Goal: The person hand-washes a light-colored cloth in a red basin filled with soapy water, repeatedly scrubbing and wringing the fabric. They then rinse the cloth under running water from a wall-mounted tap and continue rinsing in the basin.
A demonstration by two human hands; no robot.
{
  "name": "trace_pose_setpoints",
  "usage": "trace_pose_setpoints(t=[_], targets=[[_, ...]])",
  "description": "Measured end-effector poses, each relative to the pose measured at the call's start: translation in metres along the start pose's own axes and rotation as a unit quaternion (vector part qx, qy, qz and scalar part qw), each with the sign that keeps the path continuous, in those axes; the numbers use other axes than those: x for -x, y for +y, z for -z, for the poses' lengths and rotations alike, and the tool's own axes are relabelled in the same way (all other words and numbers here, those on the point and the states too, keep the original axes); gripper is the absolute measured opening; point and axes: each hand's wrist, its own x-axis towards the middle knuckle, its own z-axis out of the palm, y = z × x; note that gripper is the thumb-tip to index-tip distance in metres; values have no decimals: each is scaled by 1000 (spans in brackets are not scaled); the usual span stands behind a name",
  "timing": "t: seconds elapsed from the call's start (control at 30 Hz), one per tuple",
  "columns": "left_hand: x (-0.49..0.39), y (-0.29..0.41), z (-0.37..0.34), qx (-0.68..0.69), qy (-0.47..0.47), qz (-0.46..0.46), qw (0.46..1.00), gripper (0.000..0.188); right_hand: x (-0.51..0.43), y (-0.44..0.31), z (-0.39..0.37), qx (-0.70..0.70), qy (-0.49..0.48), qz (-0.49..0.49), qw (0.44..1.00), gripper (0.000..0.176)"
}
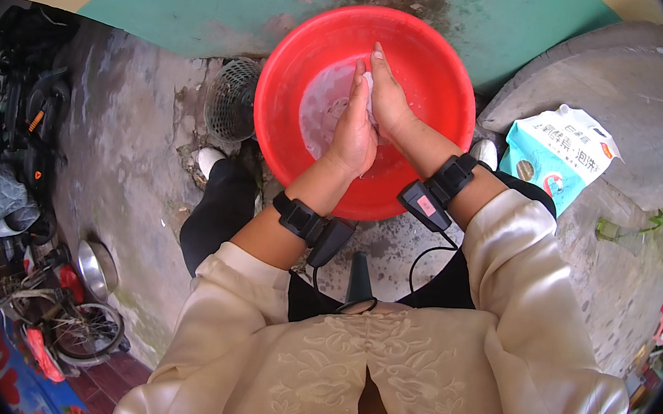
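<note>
A round red plastic basin (446, 84) stands in front of me with cloudy, sudsy water (319, 103) in its bottom. Over it my left hand (356, 120) and my right hand (387, 99) press palm to palm, fingers pointing away from me. A small white cloth (369, 90) is squeezed between them, mostly hidden by the palms. Each forearm wears a black strap with a small device on it.
A green plastic basket (231, 101) touches the basin's left side. To the right lie a white and turquoise detergent bag (552, 150) and a curved grey slab (637, 89). A painted wall (220, 1) rises behind. A metal bowl (95, 270) and a bicycle (83, 332) are at the lower left.
</note>
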Motion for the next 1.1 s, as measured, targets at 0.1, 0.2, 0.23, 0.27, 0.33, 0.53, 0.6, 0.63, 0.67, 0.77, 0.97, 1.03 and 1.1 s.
trace_pose_setpoints(t=[0.1,0.2,0.23,0.27,0.33,0.53,0.6,0.63,0.67,0.77,0.97,1.03,1.1], targets=[[-6,14,9,-2,-15,-37,999,69,23,8,-17,160,-28,132,978,63],[-17,31,23,40,98,16,994,75,60,11,-34,255,-61,161,951,67],[-21,35,27,22,129,-22,991,76,71,12,-38,272,-67,159,947,65],[-24,38,30,4,161,-59,985,77,80,12,-41,289,-74,156,942,64],[-27,40,34,13,153,-57,986,76,88,12,-44,336,-100,117,929,62],[-10,13,24,-7,5,23,1000,57,35,9,-19,165,-58,103,979,73],[-3,-1,14,-29,0,-8,1000,49,13,4,-4,104,-37,49,993,73],[0,-6,9,-51,-19,-23,998,44,5,2,1,83,-22,34,996,72],[3,-10,6,-52,-26,-41,997,47,-2,-3,6,97,-18,37,994,70],[9,-17,-1,-114,1,-67,991,53,-6,-13,11,0,17,-38,999,68],[-10,6,17,-91,42,-61,993,61,36,1,-20,77,-56,80,992,54],[-16,21,28,-71,81,-30,994,57,56,12,-30,111,-70,146,981,59],[-18,30,34,-44,91,-10,995,62,72,22,-38,264,-38,188,945,59]])
